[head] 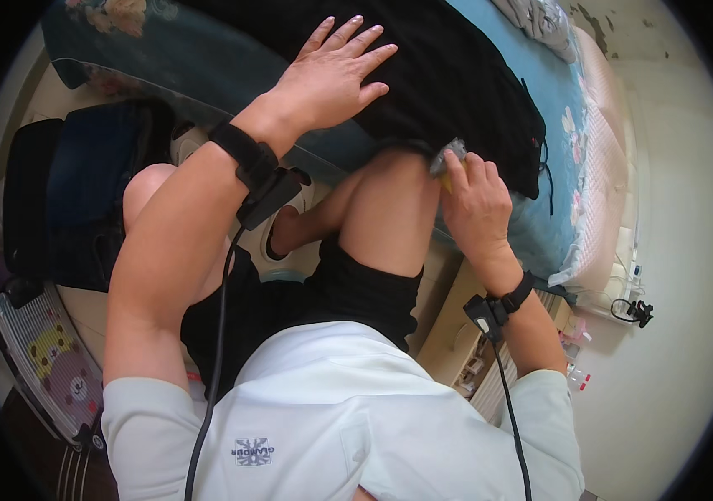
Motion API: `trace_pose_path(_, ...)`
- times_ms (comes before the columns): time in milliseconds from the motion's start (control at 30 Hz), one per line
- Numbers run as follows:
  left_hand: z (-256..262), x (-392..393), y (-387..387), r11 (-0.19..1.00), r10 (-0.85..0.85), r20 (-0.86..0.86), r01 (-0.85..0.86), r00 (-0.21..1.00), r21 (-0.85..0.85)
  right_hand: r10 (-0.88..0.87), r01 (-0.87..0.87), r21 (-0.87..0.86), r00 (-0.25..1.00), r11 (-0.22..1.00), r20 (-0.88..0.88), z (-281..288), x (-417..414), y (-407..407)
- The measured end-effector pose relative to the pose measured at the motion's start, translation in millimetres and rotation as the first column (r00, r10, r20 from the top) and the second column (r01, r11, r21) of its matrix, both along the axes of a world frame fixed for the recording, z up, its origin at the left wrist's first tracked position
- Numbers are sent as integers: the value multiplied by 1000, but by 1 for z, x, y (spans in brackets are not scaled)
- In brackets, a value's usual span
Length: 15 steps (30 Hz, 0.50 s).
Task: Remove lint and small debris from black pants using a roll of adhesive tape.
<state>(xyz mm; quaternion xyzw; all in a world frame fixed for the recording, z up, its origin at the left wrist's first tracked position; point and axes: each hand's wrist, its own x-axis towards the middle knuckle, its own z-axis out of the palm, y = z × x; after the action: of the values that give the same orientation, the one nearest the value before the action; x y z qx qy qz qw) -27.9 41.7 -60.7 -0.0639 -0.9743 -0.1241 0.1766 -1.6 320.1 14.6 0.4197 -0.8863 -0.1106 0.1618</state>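
A black garment with a drawstring cord at its right end lies spread over the edge of a bed. My left hand is over the garment with its fingers spread, palm down, holding nothing. Between the fingers and thumb of my right hand is a small crumpled grey object, with a bit of yellow below it. It is near the garment's lower edge, beside my knee. What the grey object is, I cannot tell. Both wrists wear black straps with cabled devices.
A blue floral bedspread and a pink quilted pad cover the bed. A dark blue bag and a striped suitcase with cartoon bears stand at the left. A wooden cabinet stands at the lower right, beside the bed.
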Motion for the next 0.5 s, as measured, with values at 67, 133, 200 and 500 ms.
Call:
trace_pose_path(67, -4, 3, -3, 1000, 12, 20, -12, 1000, 12, -73, 93, -236, 993, 967, 90, 1, 2, 8)
trace_pose_path(133, -1, 2, 0, 1000, 8, 21, -9, 1000, 17, -224, 358, -550, 928, 754, 296, 1, 2, 41)
trace_pose_path(200, 3, 1, 2, 1000, 7, 39, -8, 999, 12, -213, 490, -670, 865, 558, 455, -2, -4, 80)
trace_pose_path(500, 2, 6, -3, 999, 6, -37, -5, 999, 38, -84, 269, -607, 945, 748, 316, 22, 26, 18)
